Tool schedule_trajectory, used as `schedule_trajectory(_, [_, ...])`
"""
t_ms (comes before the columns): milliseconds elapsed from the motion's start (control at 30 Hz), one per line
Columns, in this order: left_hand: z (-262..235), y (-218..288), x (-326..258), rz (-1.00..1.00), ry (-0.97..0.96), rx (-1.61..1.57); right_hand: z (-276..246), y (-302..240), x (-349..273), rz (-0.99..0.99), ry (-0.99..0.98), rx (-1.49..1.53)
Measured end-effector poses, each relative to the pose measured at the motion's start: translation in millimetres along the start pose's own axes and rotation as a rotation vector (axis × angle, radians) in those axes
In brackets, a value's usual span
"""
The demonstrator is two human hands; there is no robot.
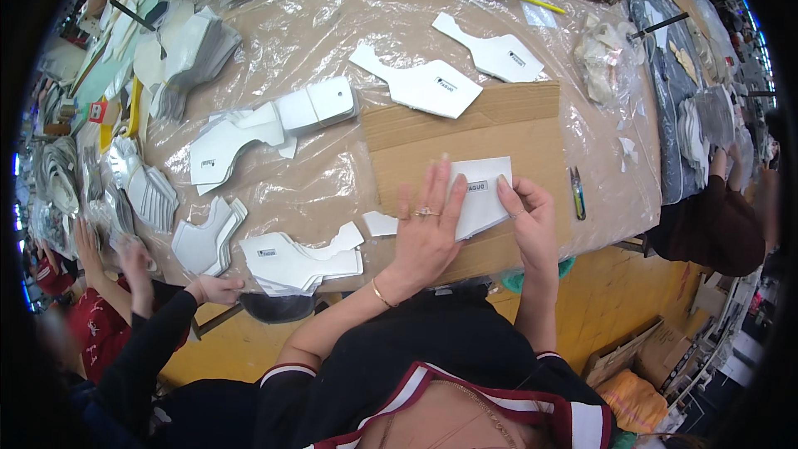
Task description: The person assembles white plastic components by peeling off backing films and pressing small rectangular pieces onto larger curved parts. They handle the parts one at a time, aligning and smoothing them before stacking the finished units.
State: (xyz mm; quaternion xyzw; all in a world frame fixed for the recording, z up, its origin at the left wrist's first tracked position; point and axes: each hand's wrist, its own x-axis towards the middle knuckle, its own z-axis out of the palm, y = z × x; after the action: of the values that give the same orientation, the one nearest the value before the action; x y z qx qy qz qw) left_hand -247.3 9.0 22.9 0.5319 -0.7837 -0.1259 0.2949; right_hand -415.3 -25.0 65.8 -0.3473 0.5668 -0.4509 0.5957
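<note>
A white cut shoe-upper piece (480,212) with a small printed label lies on a brown cardboard sheet (524,129) in front of me. My left hand (426,229) rests flat across its left part, fingers stretched out, hiding much of it. At the right edge, my right hand (532,212) pinches the piece, thumb on top near the label and the other fingers curled. Beyond the hands, one similar white piece (436,90) overlaps the cardboard's far edge, with another white piece (495,51) farther back. Thread snips (577,194) lie right of the cardboard.
Left of the cardboard are a labelled white stack (220,150), a banded bundle (316,106) and a nearer stack (303,259). A yellow pencil (528,0) and a clear plastic bag (607,58) lie farther off. A co-worker's hand (218,289) is at the table's left edge.
</note>
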Motion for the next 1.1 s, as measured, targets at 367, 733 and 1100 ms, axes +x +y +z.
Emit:
schedule_trajectory(367, [-17, -18, 17, 0.011, -0.084, -0.023, -37, 7, 26, -0.102, 0.188, -0.221])
schedule_trajectory(733, [9, -77, 82, 0.008, -0.1, 0.199, -106, 6, 68, -0.226, 0.57, -0.784])
schedule_trajectory(1100, [5, -42, 88, 0.044, -0.077, -0.079, -75, 11, 58, -0.085, 0.426, -0.8])
